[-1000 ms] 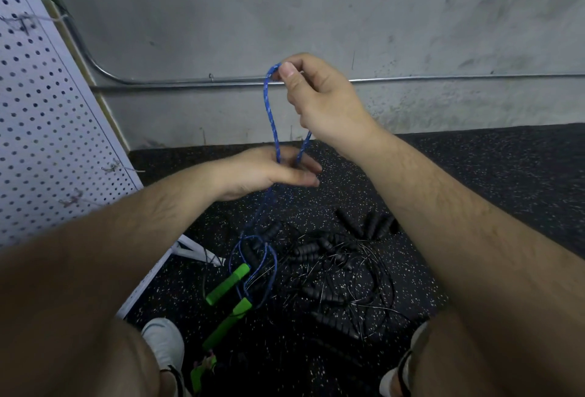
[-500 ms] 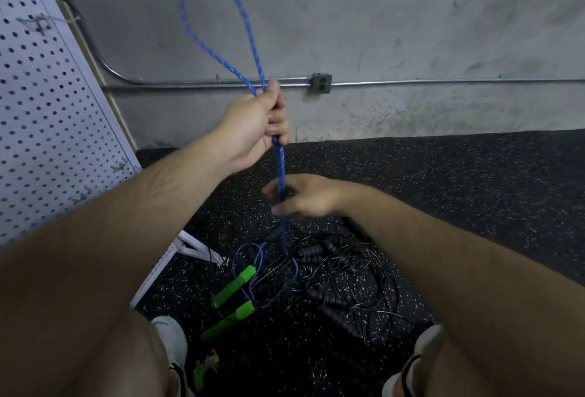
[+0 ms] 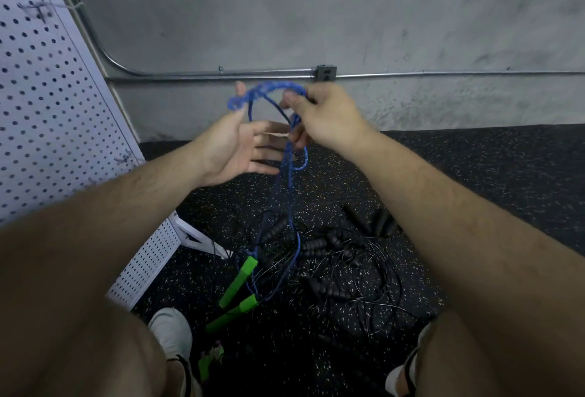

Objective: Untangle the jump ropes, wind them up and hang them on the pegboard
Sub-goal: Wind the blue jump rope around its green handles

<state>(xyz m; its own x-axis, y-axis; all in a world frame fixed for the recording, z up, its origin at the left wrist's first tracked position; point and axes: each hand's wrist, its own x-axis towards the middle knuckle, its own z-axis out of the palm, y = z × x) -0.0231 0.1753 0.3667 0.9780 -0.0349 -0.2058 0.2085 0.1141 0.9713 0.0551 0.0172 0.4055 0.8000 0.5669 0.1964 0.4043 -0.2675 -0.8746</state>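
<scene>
A blue braided jump rope (image 3: 269,90) loops between my hands at chest height and hangs down to its two green handles (image 3: 239,279) on the floor. My right hand (image 3: 323,115) pinches the top of the loop. My left hand (image 3: 243,146) is spread palm-up, fingers straight, with the rope draped over its thumb and crossing its fingertips. A tangle of black jump ropes (image 3: 335,257) with ribbed black handles lies on the floor below. The white pegboard (image 3: 53,105) leans at the left.
A grey concrete wall with a metal conduit (image 3: 253,74) and a junction box (image 3: 325,73) is ahead. The floor is black speckled rubber. My shoes (image 3: 171,333) stand near the rope pile, beside the pegboard's white foot (image 3: 196,238).
The tall loop my left hand held up has come down. My right hand rose from below and now pinches the loop's top, and my left hand has opened under it.
</scene>
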